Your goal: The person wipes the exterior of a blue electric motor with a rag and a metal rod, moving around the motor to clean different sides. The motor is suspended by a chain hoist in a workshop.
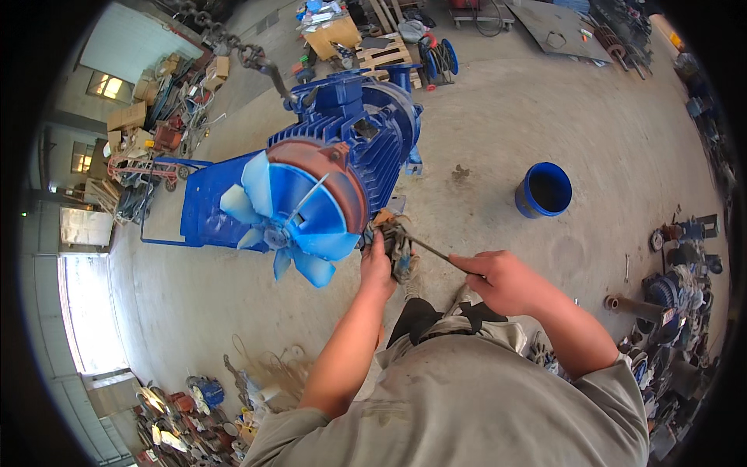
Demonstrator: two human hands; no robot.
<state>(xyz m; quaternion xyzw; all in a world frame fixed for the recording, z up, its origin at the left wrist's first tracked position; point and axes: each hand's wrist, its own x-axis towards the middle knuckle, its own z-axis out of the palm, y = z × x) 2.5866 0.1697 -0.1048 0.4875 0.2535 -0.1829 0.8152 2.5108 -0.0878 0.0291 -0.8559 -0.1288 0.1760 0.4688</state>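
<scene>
The landmark is the big blue finned metal motor (377,152), with a red-brown ring (354,183) and a pale-blue bladed fan (276,226) at its near end. A hook and chain (253,58) reach its top.

The thin dark straight rod (436,253) is on the motor's near right side, just beyond the red-brown ring. It lies ahead of and to the left of the right hand (498,280), which is closed round its near end with the forefinger stretched along it. The left hand (377,268) is nearer the motor, its thumb up against a crumpled grey-brown bundle (401,253), perhaps cloth, where the rod's far end disappears. Whether its fingers pinch the bundle or only rest on it, I cannot tell; nor can I tell whether the rod touches the motor.

The rod's long axis slants from the right hand forward and leftward, its far end pointing at the motor's near right side. The motor's own long axis runs from the fan, at the near left, away to the far right.
</scene>
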